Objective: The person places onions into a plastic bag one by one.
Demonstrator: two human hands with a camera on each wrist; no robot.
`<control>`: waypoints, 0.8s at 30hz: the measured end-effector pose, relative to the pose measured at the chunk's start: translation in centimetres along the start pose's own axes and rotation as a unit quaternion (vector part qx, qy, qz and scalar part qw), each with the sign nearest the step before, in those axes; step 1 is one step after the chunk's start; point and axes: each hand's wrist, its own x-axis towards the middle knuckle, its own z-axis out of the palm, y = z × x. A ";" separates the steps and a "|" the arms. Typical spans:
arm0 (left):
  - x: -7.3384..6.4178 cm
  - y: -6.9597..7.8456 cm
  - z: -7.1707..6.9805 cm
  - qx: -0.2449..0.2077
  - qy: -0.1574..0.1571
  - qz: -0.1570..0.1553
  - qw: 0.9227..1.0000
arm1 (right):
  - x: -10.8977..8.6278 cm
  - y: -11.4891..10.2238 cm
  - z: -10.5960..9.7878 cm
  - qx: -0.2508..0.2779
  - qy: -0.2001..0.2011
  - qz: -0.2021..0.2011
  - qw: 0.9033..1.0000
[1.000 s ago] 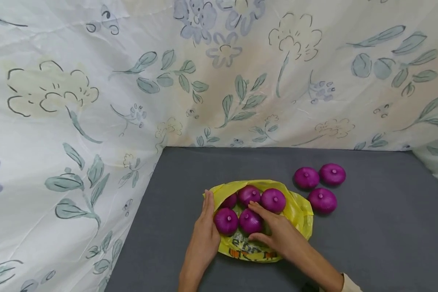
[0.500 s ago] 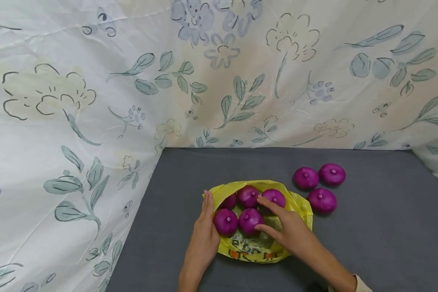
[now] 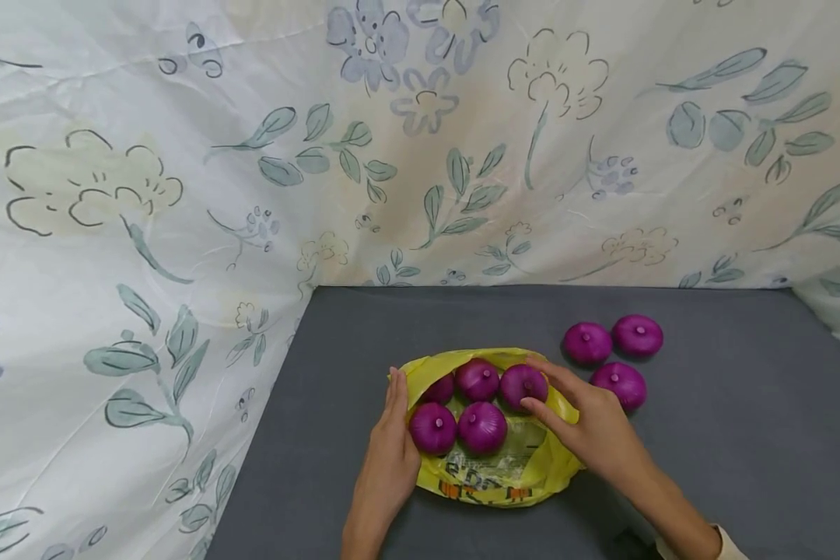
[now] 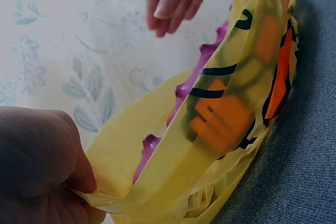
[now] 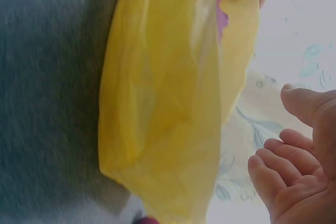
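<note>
A yellow plastic bag (image 3: pixel 553 470) with dark and orange print lies on the table, its mouth spread wide. Several red onions (image 3: pixel 482 428) sit inside, stems up. My left hand (image 3: pixel 386 459) is at the bag's left side; in the left wrist view its fingers (image 4: pixel 84 174) pinch the bag's edge. Over the bag's right part hovers my right hand (image 3: pixel 602 428), thumb and fingers loosely bent near the rightmost onion in the bag. The right wrist view shows that hand's palm (image 5: pixel 299 192) with nothing in it, apart from the yellow plastic.
Three more red onions (image 3: pixel 586 343) lie in a cluster on the dark grey table (image 3: pixel 735 420), just beyond the bag's right side. A white cloth with a floral print (image 3: pixel 252 194) hangs behind the table and along its left side.
My right hand has moved right, from the front middle onion to over the rightmost one and the bag's right edge. The left hand and the onions stay put.
</note>
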 end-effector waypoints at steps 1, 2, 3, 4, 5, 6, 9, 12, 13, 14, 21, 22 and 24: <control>0.0 0.0 0.0 0.000 0.002 0.003 1.000 | 0.1 0.0 -0.2 0.001 0.004 0.001 1.000; -0.1 0.0 0.0 0.002 0.004 0.007 1.000 | 0.1 0.1 -0.5 0.004 0.007 0.003 1.000; -0.1 -0.1 0.0 0.003 0.006 0.011 1.000 | 0.1 0.1 -0.7 0.005 0.009 0.006 1.000; -0.1 -0.1 0.0 0.003 0.006 0.012 1.000 | 0.1 0.1 -0.9 0.009 0.011 0.008 1.000; -0.1 -0.1 -0.1 0.002 0.006 0.013 1.000 | 0.1 0.2 -1.1 0.011 0.012 0.012 1.000; -0.2 -0.1 -0.1 0.000 0.005 0.011 1.000 | 0.1 0.3 -1.3 0.010 0.014 0.018 1.000; -0.2 -0.1 -0.2 -0.005 -0.003 0.007 1.000 | -0.2 0.5 -2.0 -0.007 0.022 0.030 0.999; -0.2 -0.1 -0.3 -0.008 -0.008 0.001 1.000 | -0.2 1.0 -2.9 -0.028 0.035 0.042 0.998; -0.1 -0.1 -0.3 -0.007 -0.009 0.001 1.000 | -0.2 1.2 -3.2 -0.030 0.040 0.046 0.998; -0.1 0.0 -0.3 -0.007 -0.008 0.001 1.000 | -0.2 1.4 -3.6 -0.028 0.044 0.050 0.997; 0.0 0.1 -0.3 -0.006 -0.009 0.001 1.000 | 0.5 3.0 -6.1 -0.004 0.066 0.079 0.995; 0.0 0.1 -0.3 -0.006 -0.011 0.001 1.000 | 0.6 3.3 -6.5 -0.007 0.067 0.082 0.994; 0.0 0.1 -0.3 -0.008 -0.013 -0.003 1.000 | 0.7 4.0 -7.3 -0.017 0.066 0.092 0.993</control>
